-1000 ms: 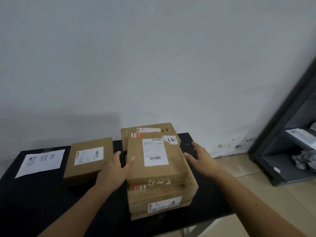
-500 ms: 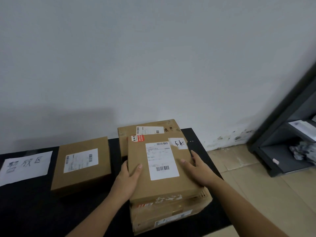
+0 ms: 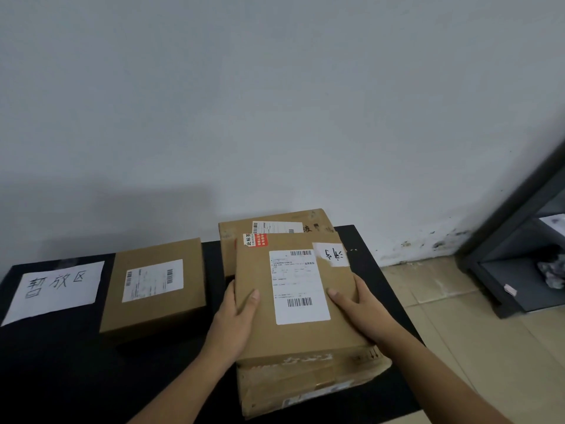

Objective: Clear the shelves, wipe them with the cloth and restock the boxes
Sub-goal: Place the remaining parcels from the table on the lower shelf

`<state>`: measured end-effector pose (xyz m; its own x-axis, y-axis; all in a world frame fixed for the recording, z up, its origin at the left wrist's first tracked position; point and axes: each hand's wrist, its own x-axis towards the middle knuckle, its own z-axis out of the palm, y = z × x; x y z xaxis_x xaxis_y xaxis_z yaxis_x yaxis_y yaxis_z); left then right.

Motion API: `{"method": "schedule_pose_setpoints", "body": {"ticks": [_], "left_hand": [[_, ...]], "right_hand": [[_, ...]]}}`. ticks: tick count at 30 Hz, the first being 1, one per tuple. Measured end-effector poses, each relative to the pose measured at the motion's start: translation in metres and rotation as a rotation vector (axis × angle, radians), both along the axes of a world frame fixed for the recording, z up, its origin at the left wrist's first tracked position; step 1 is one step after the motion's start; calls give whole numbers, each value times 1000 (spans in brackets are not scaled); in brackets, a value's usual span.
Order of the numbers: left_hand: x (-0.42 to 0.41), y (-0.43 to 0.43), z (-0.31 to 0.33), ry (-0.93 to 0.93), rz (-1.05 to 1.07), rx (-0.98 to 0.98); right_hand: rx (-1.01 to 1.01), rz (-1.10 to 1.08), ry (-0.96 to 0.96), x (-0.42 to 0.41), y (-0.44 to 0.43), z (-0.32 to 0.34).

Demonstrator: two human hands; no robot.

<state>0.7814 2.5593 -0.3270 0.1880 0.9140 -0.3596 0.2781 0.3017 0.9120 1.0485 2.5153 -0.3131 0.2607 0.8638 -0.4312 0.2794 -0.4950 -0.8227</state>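
A stack of brown cardboard boxes stands on the black table (image 3: 61, 371). The top box (image 3: 293, 332) carries a white shipping label and a red sticker. My left hand (image 3: 235, 319) grips its left edge, thumb on top. My right hand (image 3: 354, 304) grips its right edge, thumb on the lid. A lower box (image 3: 305, 387) sits under it, and another box (image 3: 275, 224) lies behind. A separate box (image 3: 154, 286) rests to the left. The grey cloth (image 3: 552, 272) lies crumpled on a low shelf of the dark shelving unit (image 3: 501, 270) at right.
A white paper sign (image 3: 55, 289) with handwritten characters lies at the table's left end. A pale wall stands right behind the table. Tiled floor (image 3: 458, 332) runs between the table and the shelving unit.
Both hands closed in from beside the stack and took hold of the top box's edges. The view drew nearer to the table and shifted a little right.
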Motion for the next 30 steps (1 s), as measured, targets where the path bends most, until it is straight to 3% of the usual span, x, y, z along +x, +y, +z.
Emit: {"method": "schedule_pose_setpoints", "body": {"ticks": [15,30], "left_hand": [[-33,-5,56,-26,183,111],[-146,-88,82,61,702,223]], "right_hand": [[136,166,-26,-26,40,53],[288,640,-69,-167,82,84]]}}
